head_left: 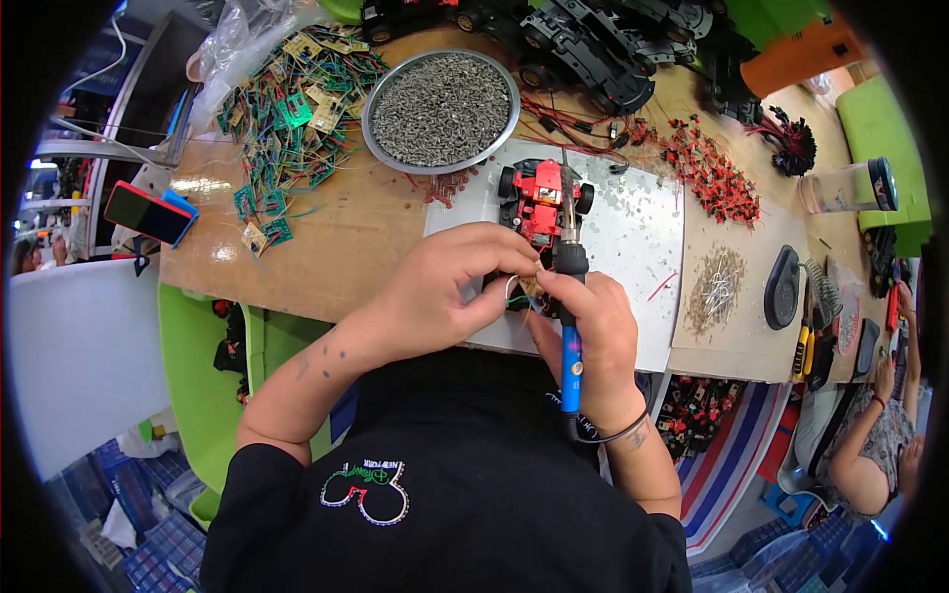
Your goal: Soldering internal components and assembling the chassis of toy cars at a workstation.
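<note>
Head view, the one feed I have. I see the person's left hand point(445, 282) curled in from the left, thumb and fingers closed on thin wires point(511, 288), a white loop and a green strand; which finger pinches which strand I cannot tell. The right hand point(601, 336) meets it, thumb close to the left fingertips, and carries a blue-handled soldering iron point(571, 366). Its shaft points away from the wearer, passing over the right side of a red toy car point(544, 188). I cannot make out how the right fingers wrap the handle.

Car position: on the white board point(647, 277), just beyond the hands, its near end partly hidden by them.

Surroundings on the table: a round metal bowl point(367, 128) of small screws point(440, 109) beyond the left hand; a heap of circuit boards point(297, 109) left of the bowl; small red parts point(709, 168) piled right of the car; black chassis point(593, 59) along the far side. At the right edge I note another person's arm point(860, 435).
</note>
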`<action>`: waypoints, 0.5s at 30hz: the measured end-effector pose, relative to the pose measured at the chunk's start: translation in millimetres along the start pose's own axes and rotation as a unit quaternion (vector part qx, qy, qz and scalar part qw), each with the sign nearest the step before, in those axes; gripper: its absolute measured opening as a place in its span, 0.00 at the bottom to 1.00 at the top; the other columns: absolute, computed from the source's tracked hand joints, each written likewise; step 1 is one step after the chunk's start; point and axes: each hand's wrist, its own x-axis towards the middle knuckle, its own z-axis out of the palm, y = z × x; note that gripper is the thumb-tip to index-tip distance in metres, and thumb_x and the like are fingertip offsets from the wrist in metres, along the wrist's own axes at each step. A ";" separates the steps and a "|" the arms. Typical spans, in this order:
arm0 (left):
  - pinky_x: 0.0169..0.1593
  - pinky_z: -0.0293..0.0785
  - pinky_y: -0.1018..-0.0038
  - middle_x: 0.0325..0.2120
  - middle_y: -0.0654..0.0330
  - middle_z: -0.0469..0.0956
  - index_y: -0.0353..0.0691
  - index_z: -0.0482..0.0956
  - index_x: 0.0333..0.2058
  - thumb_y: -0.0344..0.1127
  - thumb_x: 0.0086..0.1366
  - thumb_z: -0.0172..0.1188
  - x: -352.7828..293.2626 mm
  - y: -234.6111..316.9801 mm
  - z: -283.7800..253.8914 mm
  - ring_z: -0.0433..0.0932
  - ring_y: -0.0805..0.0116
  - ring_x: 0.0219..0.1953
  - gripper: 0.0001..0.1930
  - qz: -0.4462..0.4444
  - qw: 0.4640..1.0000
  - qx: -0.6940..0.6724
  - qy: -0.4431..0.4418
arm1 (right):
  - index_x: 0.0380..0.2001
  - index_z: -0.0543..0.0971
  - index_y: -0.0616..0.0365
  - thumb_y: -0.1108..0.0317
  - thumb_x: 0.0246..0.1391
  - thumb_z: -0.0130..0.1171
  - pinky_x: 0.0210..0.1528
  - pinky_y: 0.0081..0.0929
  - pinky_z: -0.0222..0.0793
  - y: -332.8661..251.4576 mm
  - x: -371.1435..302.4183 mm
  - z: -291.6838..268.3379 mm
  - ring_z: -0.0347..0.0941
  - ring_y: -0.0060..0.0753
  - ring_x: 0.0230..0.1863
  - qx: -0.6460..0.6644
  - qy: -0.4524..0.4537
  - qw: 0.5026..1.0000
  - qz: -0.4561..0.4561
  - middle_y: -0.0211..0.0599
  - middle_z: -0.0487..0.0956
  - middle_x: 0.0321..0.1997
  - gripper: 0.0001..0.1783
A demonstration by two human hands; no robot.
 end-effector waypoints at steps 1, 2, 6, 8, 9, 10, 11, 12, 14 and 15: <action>0.48 0.75 0.70 0.42 0.56 0.81 0.36 0.81 0.39 0.22 0.55 0.61 1.0 -1.0 0.7 0.80 0.61 0.45 0.11 0.000 1.000 -0.001 0.000 | 0.47 0.77 0.51 0.78 0.36 0.71 0.40 0.37 0.67 0.1 1.0 -1.3 0.71 0.43 0.34 -0.020 -0.002 1.000 -0.024 0.35 0.71 0.29 0.29; 0.48 0.75 0.70 0.42 0.56 0.81 0.36 0.81 0.39 0.22 0.56 0.61 2.2 -2.7 1.4 0.81 0.61 0.45 0.11 0.004 1.000 -0.012 0.001 | 0.47 0.77 0.51 0.78 0.36 0.71 0.40 0.37 0.67 0.1 2.0 -2.4 0.71 0.43 0.34 -0.022 -0.002 0.999 -0.023 0.35 0.71 0.29 0.29; 0.48 0.75 0.71 0.41 0.56 0.80 0.36 0.82 0.38 0.23 0.56 0.62 10.8 0.4 5.6 0.80 0.62 0.44 0.10 -0.006 1.000 -0.022 -0.012 | 0.46 0.78 0.54 0.80 0.41 0.70 0.34 0.33 0.69 4.1 1.5 -1.4 0.73 0.39 0.29 -0.005 0.033 0.999 -0.012 0.37 0.76 0.29 0.26; 0.48 0.75 0.71 0.40 0.57 0.80 0.37 0.82 0.38 0.23 0.56 0.63 13.1 -0.9 6.0 0.80 0.62 0.43 0.10 -0.003 1.000 -0.025 -0.018 | 0.46 0.78 0.57 0.82 0.46 0.69 0.33 0.27 0.73 3.8 3.7 -0.9 0.78 0.35 0.30 0.035 0.078 0.996 0.020 0.39 0.81 0.32 0.22; 0.47 0.75 0.70 0.39 0.57 0.79 0.37 0.83 0.38 0.24 0.55 0.64 15.0 -1.7 5.0 0.79 0.62 0.43 0.11 0.000 0.999 -0.026 -0.023 | 0.46 0.78 0.57 0.82 0.46 0.69 0.33 0.27 0.73 2.2 8.5 -2.2 0.78 0.35 0.30 0.037 0.077 0.996 0.017 0.39 0.81 0.32 0.22; 0.47 0.75 0.70 0.39 0.57 0.79 0.37 0.83 0.38 0.24 0.55 0.64 13.5 -1.0 4.6 0.79 0.62 0.43 0.11 -0.003 1.000 -0.022 -0.016 | 0.47 0.77 0.59 0.82 0.47 0.68 0.38 0.25 0.73 -1.8 11.5 -2.8 0.78 0.31 0.33 0.061 0.067 0.996 0.027 0.38 0.81 0.33 0.22; 0.44 0.74 0.69 0.36 0.58 0.78 0.38 0.82 0.36 0.26 0.54 0.64 11.8 -0.1 3.5 0.78 0.60 0.40 0.09 0.007 1.000 0.002 -0.003 | 0.48 0.75 0.60 0.82 0.49 0.67 0.42 0.23 0.72 -5.1 14.8 -1.5 0.78 0.27 0.37 0.089 0.055 0.994 0.034 0.37 0.82 0.34 0.21; 0.41 0.74 0.67 0.33 0.58 0.77 0.38 0.81 0.33 0.29 0.53 0.65 9.0 1.3 1.9 0.77 0.58 0.38 0.07 0.014 0.999 0.029 0.015 | 0.48 0.75 0.60 0.82 0.48 0.68 0.43 0.23 0.72 -10.0 13.6 0.3 0.78 0.26 0.37 0.114 0.051 0.991 0.049 0.36 0.82 0.34 0.23; 0.49 0.72 0.65 0.36 0.57 0.76 0.41 0.83 0.35 0.31 0.54 0.66 -2.7 -8.5 0.5 0.76 0.58 0.43 0.09 0.016 1.000 0.020 0.012 | 0.46 0.78 0.61 0.82 0.47 0.69 0.43 0.27 0.74 -15.6 14.2 7.3 0.80 0.33 0.38 0.075 0.053 0.994 0.052 0.42 0.82 0.37 0.21; 0.46 0.72 0.64 0.34 0.57 0.77 0.40 0.83 0.34 0.33 0.55 0.66 -3.1 -15.3 6.1 0.76 0.57 0.41 0.08 0.026 0.999 -0.015 0.017 | 0.49 0.77 0.62 0.81 0.47 0.69 0.49 0.29 0.73 -10.1 3.1 9.4 0.78 0.34 0.43 0.089 0.049 0.989 0.104 0.43 0.80 0.43 0.23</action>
